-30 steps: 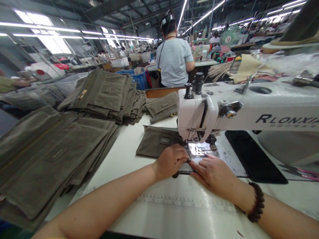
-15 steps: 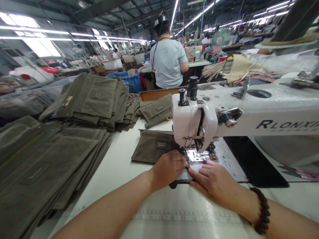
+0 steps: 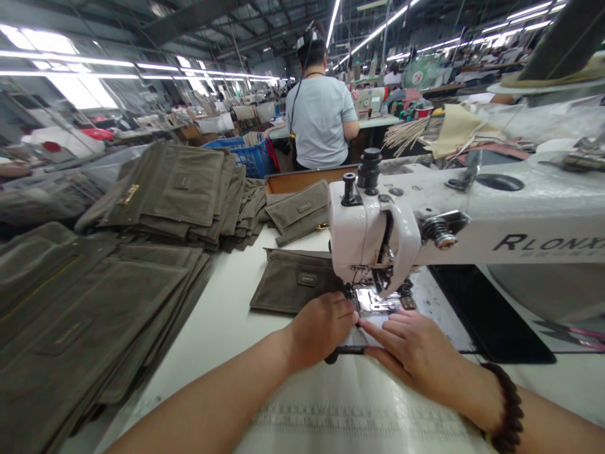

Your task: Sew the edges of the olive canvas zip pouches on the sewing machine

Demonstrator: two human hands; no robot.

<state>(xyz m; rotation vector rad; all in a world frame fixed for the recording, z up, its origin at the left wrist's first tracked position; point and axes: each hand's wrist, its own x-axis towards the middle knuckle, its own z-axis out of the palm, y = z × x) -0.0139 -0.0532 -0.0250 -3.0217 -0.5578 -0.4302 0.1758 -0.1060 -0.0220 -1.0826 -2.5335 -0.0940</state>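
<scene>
An olive-green fabric panel (image 3: 278,284) with a small dark label lies flat on the white table, its right end under the head of a white sewing machine (image 3: 373,233). My left hand (image 3: 319,331) is closed at the panel's near right corner, fingertips pressed together beside the needle area; the fabric under them is mostly hidden. My right hand (image 3: 416,343), with a dark bead bracelet (image 3: 508,410) at the wrist, lies on the machine bed right of the presser foot. Its index finger points at my left fingertips, and its thumb is apart from it.
Stacks of olive fabric pieces (image 3: 189,183) fill the left side, with another pile (image 3: 94,315) nearer. A folded olive piece (image 3: 302,208) lies behind the panel. Right of the needle are a black flat slab (image 3: 496,315) and pink-handled scissors (image 3: 576,334). A co-worker (image 3: 319,113) sits ahead.
The view has shifted very slightly. Both hands keep nearly the same place by the needle, and the panel looks unmoved.
</scene>
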